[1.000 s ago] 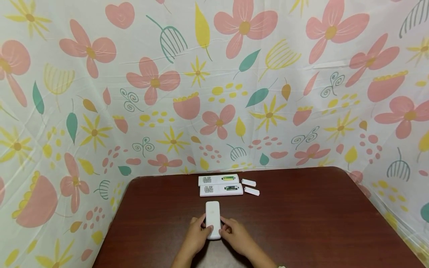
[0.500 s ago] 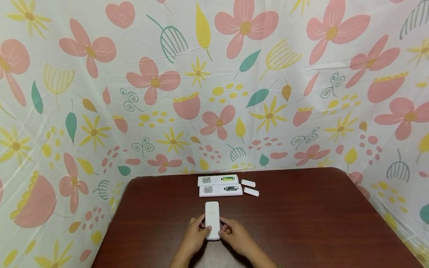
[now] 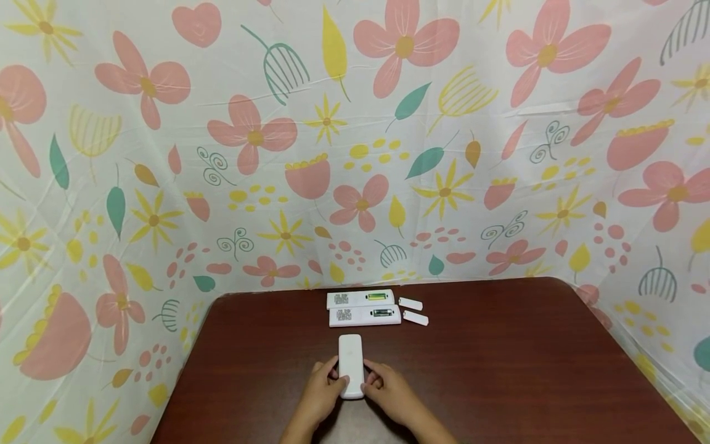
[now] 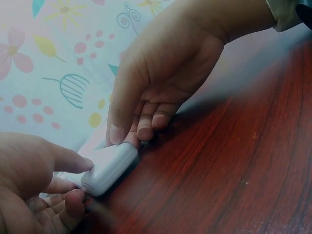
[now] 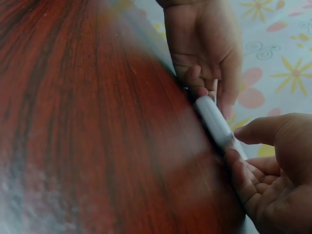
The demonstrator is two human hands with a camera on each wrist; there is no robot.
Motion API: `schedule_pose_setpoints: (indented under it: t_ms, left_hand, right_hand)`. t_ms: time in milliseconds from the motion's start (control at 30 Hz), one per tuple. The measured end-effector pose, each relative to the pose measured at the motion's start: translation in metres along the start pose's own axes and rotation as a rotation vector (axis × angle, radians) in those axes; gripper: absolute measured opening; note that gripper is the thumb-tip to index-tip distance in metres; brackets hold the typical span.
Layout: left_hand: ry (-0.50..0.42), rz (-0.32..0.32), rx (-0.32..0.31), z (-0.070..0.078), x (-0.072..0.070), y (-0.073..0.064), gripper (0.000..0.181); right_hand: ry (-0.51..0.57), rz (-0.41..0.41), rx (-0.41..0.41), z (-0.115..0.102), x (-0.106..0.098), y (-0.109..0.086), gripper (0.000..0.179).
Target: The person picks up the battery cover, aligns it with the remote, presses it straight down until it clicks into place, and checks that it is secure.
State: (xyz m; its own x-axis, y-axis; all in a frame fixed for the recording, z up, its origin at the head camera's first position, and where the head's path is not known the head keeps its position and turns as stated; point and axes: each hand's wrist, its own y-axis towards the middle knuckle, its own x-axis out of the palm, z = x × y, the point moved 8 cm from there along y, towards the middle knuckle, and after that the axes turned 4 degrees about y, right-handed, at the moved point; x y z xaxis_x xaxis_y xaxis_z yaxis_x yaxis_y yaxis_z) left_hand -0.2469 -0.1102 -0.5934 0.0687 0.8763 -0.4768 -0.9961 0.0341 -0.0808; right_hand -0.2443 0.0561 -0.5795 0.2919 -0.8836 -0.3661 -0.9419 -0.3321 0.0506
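A white oblong device with rounded corners (image 3: 350,357) lies lengthwise between my two hands, close over the table, its plain face up. My left hand (image 3: 323,392) grips its left side, with the thumb on the near end of the top face. On the opposite edge my right hand (image 3: 388,391) holds it between thumb and fingertips near the near corner. From the left wrist view, both thumbs meet the device (image 4: 109,168) at its near end. The right wrist view shows its smooth side (image 5: 214,119). Its underside is hidden.
Behind the device, two white remote controls lie back side up, the farther one (image 3: 352,299) and the nearer one (image 3: 355,316), battery compartments open with batteries visible. Two small white battery covers (image 3: 410,303) lie to their right. The brown wooden table (image 3: 499,364) meets a floral curtain (image 3: 360,123) at the back.
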Motion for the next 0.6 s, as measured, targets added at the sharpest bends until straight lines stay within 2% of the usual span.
schedule_pose_setpoints:
  t_ms: [267,467,600]
  left_hand:
    - [-0.033,0.007,-0.013,-0.0012,-0.0023,0.0005,0.056]
    - [-0.057,0.072,-0.049,-0.0049,-0.0051,0.0002,0.050]
    - [-0.146,0.085,-0.091,-0.0079,-0.0040,0.0000,0.049]
  right_hand:
    - [0.035,-0.001,0.023,0.0035,0.0004,0.0000,0.056]
    - [0.027,0.024,0.023,0.0056,-0.0014,-0.0005,0.054]
    - [0.026,0.039,0.029,0.0060,-0.0036,-0.0012,0.051]
